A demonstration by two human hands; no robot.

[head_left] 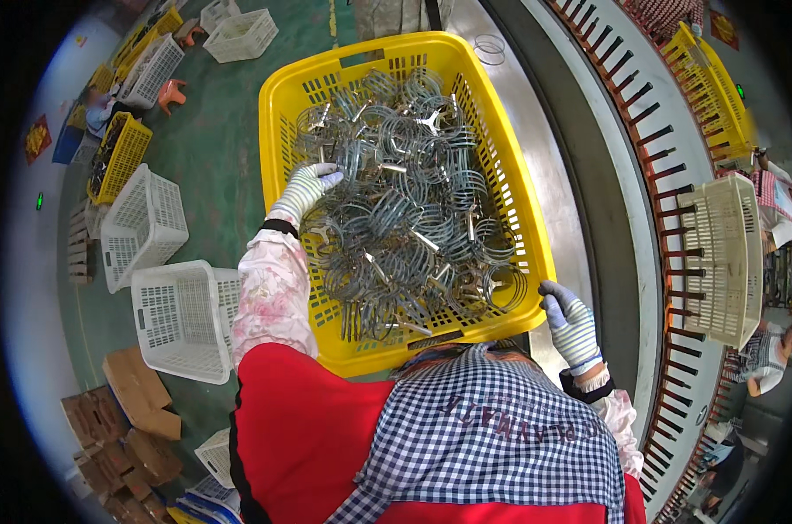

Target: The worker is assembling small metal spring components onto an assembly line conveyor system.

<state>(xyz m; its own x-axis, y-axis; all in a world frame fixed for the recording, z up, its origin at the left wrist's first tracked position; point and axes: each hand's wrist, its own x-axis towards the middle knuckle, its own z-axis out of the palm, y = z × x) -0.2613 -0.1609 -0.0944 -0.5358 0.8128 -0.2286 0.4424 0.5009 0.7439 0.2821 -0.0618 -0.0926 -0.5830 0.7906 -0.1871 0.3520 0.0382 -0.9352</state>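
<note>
A yellow plastic basket (536, 249) in front of me is heaped with coiled wire rings (404, 210), some with pale metal pieces among them. My left hand (307, 188), in a striped knit glove, reaches over the basket's left side. Its fingers are stretched out and their tips touch the rings at the heap's left edge. In a matching glove, my right hand (573, 325) is at the basket's near right corner. Its fingers are bent, with the fingertips against the rim.
White crates (182, 323) stand on the green floor at left, beside cardboard boxes (138, 393). A metal ledge (527, 113) and a long row of dark-handled rods (658, 135) run along the right. Other people work beyond, near a cream crate (723, 262).
</note>
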